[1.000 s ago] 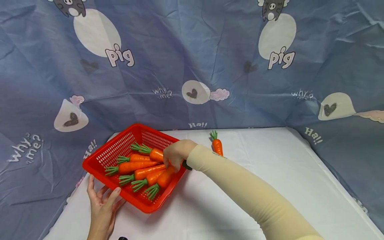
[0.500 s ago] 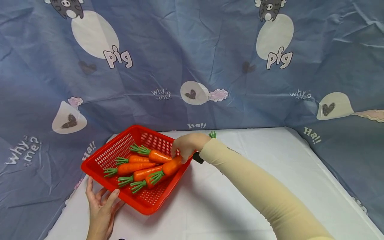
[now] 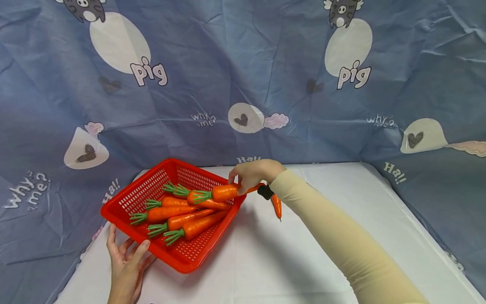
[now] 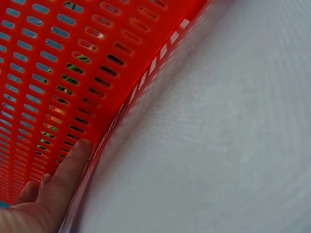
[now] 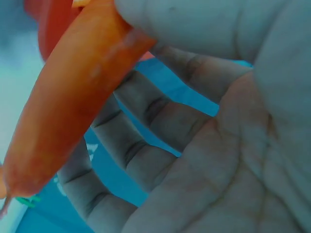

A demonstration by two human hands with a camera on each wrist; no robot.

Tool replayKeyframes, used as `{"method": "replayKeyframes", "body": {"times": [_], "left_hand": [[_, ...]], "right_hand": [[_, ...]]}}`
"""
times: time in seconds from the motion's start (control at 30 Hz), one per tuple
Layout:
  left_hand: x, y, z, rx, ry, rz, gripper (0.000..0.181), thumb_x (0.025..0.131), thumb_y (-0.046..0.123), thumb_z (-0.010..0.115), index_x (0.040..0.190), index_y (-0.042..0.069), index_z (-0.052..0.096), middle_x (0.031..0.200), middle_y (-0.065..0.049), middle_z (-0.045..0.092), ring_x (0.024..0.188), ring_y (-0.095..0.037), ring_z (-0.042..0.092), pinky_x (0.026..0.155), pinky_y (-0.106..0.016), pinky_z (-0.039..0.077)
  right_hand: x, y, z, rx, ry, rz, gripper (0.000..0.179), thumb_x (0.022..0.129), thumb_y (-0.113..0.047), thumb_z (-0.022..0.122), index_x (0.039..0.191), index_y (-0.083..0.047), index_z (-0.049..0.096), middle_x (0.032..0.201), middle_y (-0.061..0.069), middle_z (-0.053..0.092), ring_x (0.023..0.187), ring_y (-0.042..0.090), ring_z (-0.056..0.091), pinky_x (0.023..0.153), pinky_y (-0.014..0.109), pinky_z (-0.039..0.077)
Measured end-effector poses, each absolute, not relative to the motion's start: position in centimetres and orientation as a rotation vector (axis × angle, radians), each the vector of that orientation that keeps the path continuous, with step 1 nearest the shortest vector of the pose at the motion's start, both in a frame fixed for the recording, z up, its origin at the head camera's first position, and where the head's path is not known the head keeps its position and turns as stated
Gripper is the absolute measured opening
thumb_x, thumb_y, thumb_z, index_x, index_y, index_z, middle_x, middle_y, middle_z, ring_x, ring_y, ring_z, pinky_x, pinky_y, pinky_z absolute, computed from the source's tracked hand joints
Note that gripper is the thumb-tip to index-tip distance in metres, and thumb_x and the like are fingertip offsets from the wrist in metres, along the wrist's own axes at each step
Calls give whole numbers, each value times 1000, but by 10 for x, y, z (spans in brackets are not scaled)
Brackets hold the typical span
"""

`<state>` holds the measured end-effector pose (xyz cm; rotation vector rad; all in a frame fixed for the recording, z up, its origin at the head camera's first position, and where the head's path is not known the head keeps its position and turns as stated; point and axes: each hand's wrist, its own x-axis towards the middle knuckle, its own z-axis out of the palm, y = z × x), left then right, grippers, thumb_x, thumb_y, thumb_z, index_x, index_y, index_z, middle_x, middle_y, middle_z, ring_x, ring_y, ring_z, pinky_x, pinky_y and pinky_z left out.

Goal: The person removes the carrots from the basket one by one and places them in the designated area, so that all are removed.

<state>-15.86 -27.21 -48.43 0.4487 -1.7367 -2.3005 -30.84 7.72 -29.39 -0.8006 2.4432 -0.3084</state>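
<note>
A red plastic basket point(image 3: 186, 258) with slotted walls holds several orange carrots point(image 3: 165, 214) with green stem ends. My right hand point(image 3: 252, 173) pinches one carrot point(image 3: 224, 193) between thumb and fingers, over the basket's right rim. Its green end points left over the other carrots. In the right wrist view the tapering half of this held carrot point(image 5: 68, 92) juts from under the thumb. At the basket's near left side, my left hand point(image 3: 127, 261) rests with spread fingers against the wall and its thumb at the rim. The left wrist view shows extended fingers point(image 4: 65, 179) touching the slotted wall.
Another carrot point(image 3: 277, 206) lies on the white tablecloth point(image 3: 265, 257) right of the basket, partly hidden by the right wrist and its black camera point(image 3: 265, 192). A blue printed cloth point(image 3: 197, 84) hangs behind and along the sides.
My right hand has lifted a carrot from the basket's near right part and carried it up and to the right, turning it more level. The left hand has stayed at the basket.
</note>
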Motion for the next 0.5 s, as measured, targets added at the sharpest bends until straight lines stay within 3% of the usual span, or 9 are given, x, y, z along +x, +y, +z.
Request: {"method": "replayKeyframes", "body": {"times": [0.33,0.43,0.5], "left_hand": [[-158,-271,-484,451,-1746,-2288,101,105,8,66,163,62,2,142,5,38,124,-10,55,74,-31,67],[-159,-271,-484,456,-1762,-2276,101,106,10,66,162,62,1,142,6,38,124,-10,54,75,-31,67],[-159,-271,-484,451,-1763,-2273,102,106,9,66,163,62,0,141,6,38,124,-10,54,75,-30,67]], "right_hand": [[-323,106,-300,-672,2491,-452,40,102,-20,70,140,-15,62,134,12,66,117,25,61,98,36,54],[-328,116,-302,-664,2488,-496,41,103,-20,69,142,-13,60,130,12,65,113,24,62,99,37,53],[-332,122,-304,-650,2477,-543,40,104,-19,68,142,-11,58,122,11,65,104,22,62,93,34,53]]}}
